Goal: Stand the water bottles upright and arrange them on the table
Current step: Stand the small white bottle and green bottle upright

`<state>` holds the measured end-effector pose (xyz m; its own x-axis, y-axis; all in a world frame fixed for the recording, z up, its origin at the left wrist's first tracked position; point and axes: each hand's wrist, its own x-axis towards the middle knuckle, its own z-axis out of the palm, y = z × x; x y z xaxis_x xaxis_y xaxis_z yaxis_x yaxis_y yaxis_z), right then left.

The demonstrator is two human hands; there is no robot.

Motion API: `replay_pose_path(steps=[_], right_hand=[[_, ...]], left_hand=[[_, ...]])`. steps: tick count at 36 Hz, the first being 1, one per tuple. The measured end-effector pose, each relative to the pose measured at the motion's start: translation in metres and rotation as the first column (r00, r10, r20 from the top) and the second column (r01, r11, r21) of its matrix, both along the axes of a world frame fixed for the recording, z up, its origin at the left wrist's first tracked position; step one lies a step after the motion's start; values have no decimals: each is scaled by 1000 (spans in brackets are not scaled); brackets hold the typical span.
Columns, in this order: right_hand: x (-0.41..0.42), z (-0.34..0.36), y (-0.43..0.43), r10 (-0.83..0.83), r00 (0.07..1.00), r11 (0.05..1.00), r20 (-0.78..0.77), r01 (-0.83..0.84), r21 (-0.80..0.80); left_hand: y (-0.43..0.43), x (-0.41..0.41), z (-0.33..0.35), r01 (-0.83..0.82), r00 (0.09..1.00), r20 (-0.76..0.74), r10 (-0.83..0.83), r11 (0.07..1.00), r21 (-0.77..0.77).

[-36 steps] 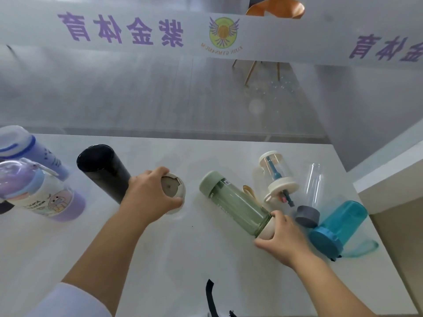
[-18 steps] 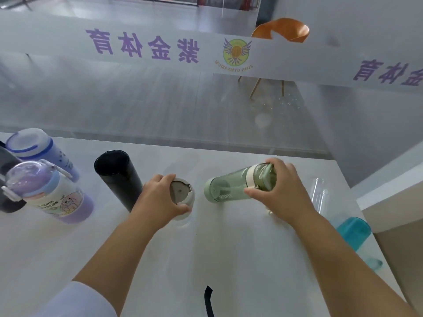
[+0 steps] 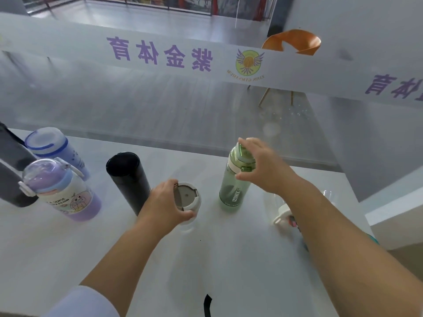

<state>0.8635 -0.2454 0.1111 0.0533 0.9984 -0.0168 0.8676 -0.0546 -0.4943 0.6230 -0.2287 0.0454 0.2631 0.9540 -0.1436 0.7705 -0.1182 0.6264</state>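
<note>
Right hand grips cap of upright green bottle mid-worktop, left hand clasps white-lidded bottle; advisable: seat base flat before release.

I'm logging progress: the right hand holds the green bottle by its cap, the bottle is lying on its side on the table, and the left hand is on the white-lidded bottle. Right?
Not quite. In the head view the green bottle stands upright on the table, not on its side. The rest holds: the right hand holds it by the cap, and the left hand is on the white-lidded bottle.
</note>
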Motion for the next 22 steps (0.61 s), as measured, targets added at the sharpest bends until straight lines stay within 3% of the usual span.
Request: replay_pose_path(steps=[9,16,22], right_hand=[[0,-1,-5,2,999,1000,33,-2,-5],[-5,9,-12,-48,998,999,49,48,0],[-5,21,-37,-146,988,982,41,140,125]], left_hand=[[-4,0,3,59,997,-45,-59,998,11],[1,-2,15,175,969,-176,-176,984,-17],[-6,-2,34,256,959,-161,-234,958,131]])
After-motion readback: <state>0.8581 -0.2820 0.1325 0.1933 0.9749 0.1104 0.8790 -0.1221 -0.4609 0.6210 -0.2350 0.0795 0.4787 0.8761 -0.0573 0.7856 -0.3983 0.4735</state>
